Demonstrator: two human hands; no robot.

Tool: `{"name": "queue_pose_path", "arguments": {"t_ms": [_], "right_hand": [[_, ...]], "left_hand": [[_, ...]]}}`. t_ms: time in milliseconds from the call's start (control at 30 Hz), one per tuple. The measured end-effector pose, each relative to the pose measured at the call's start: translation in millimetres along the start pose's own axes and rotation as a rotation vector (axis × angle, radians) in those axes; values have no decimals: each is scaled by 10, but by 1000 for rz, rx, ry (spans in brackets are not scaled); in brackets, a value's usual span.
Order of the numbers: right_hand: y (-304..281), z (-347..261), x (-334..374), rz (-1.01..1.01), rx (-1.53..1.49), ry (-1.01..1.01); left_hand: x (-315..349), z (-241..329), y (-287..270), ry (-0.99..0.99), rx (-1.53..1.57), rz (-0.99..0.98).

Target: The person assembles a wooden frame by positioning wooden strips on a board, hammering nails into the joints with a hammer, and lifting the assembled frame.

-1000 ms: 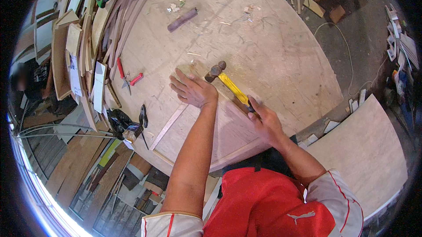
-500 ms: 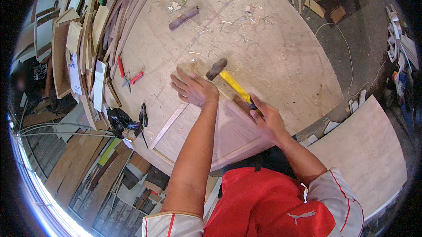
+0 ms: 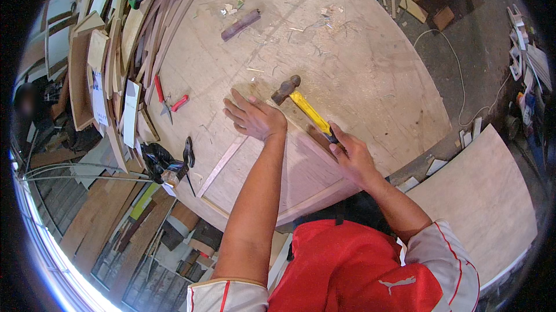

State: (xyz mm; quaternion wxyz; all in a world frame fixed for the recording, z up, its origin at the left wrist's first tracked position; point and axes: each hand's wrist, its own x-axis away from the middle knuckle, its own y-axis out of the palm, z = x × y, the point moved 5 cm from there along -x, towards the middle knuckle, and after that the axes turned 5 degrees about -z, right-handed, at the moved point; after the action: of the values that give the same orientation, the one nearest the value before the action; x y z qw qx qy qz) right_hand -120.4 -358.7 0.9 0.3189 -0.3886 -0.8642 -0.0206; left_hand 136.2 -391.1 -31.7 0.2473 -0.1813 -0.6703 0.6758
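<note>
In the head view, we've got our right hand wrapped tight around the black end of a yellow-handled hammer with a rusty steel head, held above the big pale plywood worktop. Our left hand is pretty much flat, fingers spread, at the far end of a pale wooden strip frame, and we can't tell if it's pinning anything underneath.

Plywood table: frame at near edge, red-handled tool left, brown block farther back, scraps scattered.
</note>
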Motion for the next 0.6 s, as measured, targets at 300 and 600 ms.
{"name": "queue_pose_path", "arguments": {"t_ms": [300, 600], "right_hand": [[-3, -41, 0, -91, 22, 20], [-780, -218, 60, 343, 371, 87]], "left_hand": [[7, 3, -9, 12, 41, -20], [2, -15, -50, -28, 65, -21]]}}
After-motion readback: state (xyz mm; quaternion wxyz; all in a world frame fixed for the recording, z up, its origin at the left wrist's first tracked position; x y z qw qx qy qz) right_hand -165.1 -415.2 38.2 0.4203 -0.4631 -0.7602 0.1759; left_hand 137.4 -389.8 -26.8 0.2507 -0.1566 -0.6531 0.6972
